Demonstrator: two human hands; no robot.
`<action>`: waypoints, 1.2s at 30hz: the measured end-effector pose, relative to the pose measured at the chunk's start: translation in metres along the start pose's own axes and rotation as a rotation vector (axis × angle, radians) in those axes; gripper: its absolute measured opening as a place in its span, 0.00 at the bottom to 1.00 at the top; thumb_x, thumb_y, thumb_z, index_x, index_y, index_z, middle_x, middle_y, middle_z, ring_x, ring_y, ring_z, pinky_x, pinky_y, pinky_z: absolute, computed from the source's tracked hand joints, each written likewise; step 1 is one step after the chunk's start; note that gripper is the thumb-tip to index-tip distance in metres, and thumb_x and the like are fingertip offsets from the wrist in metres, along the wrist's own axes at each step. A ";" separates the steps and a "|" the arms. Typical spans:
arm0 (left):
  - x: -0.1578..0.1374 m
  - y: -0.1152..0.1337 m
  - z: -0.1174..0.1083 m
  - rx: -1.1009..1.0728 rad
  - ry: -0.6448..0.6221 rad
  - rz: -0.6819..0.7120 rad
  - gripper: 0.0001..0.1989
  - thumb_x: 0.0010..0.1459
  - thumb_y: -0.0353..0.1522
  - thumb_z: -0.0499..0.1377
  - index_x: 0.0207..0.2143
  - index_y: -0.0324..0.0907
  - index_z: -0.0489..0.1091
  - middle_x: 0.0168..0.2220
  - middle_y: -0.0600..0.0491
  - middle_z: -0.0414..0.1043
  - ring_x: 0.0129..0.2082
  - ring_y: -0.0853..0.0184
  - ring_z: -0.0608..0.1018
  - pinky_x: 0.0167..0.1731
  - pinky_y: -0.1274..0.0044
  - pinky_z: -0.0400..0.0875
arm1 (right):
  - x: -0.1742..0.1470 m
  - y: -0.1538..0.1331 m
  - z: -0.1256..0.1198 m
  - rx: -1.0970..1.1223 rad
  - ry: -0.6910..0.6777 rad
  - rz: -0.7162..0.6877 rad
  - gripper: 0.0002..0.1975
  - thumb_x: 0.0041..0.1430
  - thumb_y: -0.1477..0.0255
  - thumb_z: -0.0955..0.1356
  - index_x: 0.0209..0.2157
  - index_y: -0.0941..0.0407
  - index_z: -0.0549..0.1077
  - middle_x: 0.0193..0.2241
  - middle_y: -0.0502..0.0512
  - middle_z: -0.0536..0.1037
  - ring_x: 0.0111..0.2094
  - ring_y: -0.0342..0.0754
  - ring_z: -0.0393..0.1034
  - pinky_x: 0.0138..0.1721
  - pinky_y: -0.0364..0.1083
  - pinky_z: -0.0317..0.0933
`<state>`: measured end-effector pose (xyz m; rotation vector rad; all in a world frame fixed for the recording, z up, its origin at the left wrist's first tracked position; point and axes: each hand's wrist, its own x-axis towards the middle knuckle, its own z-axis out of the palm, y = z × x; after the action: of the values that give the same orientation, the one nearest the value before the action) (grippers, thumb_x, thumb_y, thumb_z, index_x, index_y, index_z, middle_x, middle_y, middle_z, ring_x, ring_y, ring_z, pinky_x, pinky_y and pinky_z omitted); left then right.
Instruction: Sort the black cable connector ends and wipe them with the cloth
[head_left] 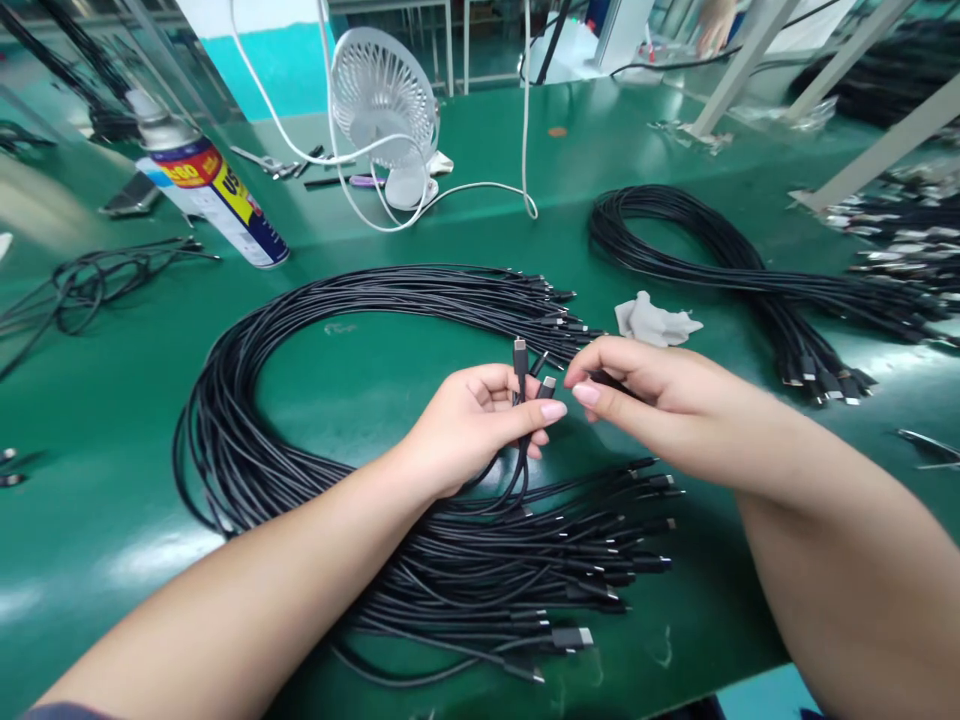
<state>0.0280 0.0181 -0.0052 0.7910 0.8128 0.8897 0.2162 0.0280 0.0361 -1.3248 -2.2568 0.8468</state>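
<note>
Between the thumb and fingers of my left hand (491, 415) are the plug ends of black USB cables (521, 365), their metal tips pointing up. Just to the right, my right hand (645, 395) is curled with thumb and forefinger close together. Something dark shows behind its thumb, too hidden to name. A large bundle of black cables (225, 400) curves on the table around and beneath my left hand. Its plug ends fan out to the right, some below my hands and some behind them.
On the green table (465, 240) stand a spray can (225, 195) and a small white fan (386, 100) with its white cord. A second cable bundle (697, 235) lies at right, near a crumpled white cloth (656, 322). Loose cables (90, 285) lie at left.
</note>
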 end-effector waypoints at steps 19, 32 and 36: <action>0.000 0.002 -0.004 -0.005 -0.085 -0.041 0.15 0.41 0.34 0.73 0.31 0.36 0.77 0.21 0.56 0.73 0.19 0.74 0.73 0.23 0.80 0.70 | 0.003 0.003 -0.007 -0.063 -0.219 0.034 0.10 0.63 0.64 0.63 0.35 0.55 0.72 0.21 0.46 0.70 0.21 0.42 0.61 0.21 0.41 0.55; 0.000 0.001 -0.004 -0.055 -0.046 -0.075 0.17 0.41 0.33 0.74 0.34 0.34 0.77 0.20 0.55 0.74 0.19 0.75 0.73 0.22 0.82 0.70 | -0.006 0.023 0.031 -0.363 0.093 -0.234 0.17 0.67 0.76 0.58 0.53 0.64 0.69 0.41 0.64 0.74 0.43 0.54 0.66 0.45 0.53 0.65; 0.000 0.002 -0.004 -0.062 -0.030 -0.066 0.17 0.41 0.33 0.74 0.33 0.34 0.77 0.22 0.55 0.75 0.19 0.76 0.73 0.22 0.81 0.71 | -0.004 0.022 0.040 -0.492 0.199 -0.296 0.20 0.64 0.81 0.59 0.55 0.73 0.67 0.39 0.67 0.74 0.39 0.56 0.65 0.43 0.56 0.66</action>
<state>0.0236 0.0199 -0.0058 0.7172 0.7773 0.8384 0.2087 0.0208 -0.0085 -1.1502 -2.4987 0.0519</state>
